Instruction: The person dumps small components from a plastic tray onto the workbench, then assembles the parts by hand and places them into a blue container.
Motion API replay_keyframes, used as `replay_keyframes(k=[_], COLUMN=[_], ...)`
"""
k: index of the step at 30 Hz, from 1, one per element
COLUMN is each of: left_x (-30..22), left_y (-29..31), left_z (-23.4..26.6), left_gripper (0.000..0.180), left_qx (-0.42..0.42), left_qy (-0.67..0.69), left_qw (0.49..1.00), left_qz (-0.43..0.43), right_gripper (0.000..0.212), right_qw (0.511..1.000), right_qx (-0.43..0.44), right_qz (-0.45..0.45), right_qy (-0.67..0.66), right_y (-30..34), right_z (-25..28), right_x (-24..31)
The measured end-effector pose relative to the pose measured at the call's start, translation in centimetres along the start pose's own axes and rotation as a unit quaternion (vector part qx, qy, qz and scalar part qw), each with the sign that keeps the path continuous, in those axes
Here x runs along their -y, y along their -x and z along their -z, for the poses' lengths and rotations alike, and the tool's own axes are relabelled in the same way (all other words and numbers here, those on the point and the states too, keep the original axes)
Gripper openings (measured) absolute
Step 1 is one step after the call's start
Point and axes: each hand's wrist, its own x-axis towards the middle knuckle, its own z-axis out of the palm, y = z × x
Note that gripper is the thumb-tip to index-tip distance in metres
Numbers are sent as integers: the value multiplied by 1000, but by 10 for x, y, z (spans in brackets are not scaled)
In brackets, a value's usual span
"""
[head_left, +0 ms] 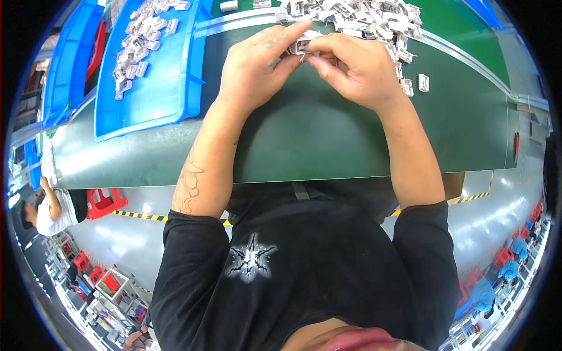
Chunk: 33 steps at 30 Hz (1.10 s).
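Note:
Over the far part of the green table, my left hand [255, 65] and my right hand [358, 69] meet around a small white plastic housing [298, 45]. Left thumb and forefinger pinch one side of it, while the fingertips of the right hand close on the other. Thin metal leads or wires stick out below the part, between the fingertips. A heap of similar white housings [369, 20] lies just beyond my hands, spilling toward the right. One loose housing [423, 83] rests apart from the heap, right of my right wrist.
A blue tray [152, 111] with several white housings [137, 50] stands on the left of the green table [316, 143]. Another blue bin [67, 76] is farther left. A metal rail [462, 58] crosses the table's far side. A person [52, 210] and a red stool [104, 202] are at left.

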Motion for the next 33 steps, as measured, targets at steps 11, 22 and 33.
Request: replay_keyframes(k=[11,22,33], left_x=[-1,-5,-2], left_y=[0,0,7], left_z=[7,8,7], left_gripper=[58,52,44], left_qx=[33,39,-3], left_qy=[14,47,414], left_qw=[999,998,894], left_qz=[-10,21,169], right_gripper=[14,10,45], right_qw=[998,995,988], right_qx=[51,17,-39], right_qz=[-32,-40,-46], right_qy=[-28,-88,-143], right_y=[0,5,-2], right_z=[5,-1,1], right_x=[8,6,3])
